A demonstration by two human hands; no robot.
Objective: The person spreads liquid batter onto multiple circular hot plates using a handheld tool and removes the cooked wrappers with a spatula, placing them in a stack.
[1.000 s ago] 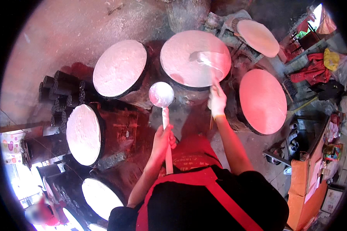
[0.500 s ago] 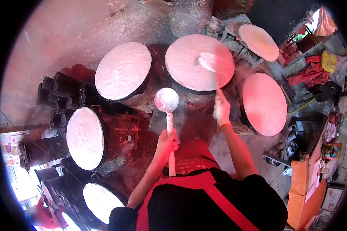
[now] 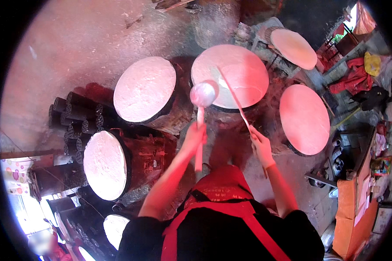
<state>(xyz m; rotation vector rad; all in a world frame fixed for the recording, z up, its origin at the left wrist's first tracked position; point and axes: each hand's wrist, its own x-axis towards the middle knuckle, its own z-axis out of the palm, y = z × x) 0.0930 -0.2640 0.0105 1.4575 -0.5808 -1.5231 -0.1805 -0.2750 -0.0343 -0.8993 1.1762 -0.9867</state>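
Observation:
My left hand [image 3: 195,138] is closed around the pale handle of a ladle [image 3: 202,95]. Its round bowl overlaps the near left rim of a large round griddle [image 3: 248,71] straight ahead, which a pale, batter-like layer covers. A curved edge separates a smoother patch on the layer's right side. My right hand [image 3: 261,145] grips a long thin stick [image 3: 234,95]. The stick slants up and left over this griddle, its far end at the pale layer. Its lower end sticks out below my hand.
Similar round griddles [image 3: 145,89] with pale layers stand around me, left and right. Black perforated coal cylinders [image 3: 76,104] are stacked at the left. A pale round sheet [image 3: 294,48] lies at the far right, an orange cabinet [image 3: 346,217] near right. Another person [image 3: 59,250] is at lower left.
The ladle has moved up and right to the griddle's near edge. The stick, blurred before, now slants left over the pale layer. My right hand has come nearer; the whole view has shifted slightly.

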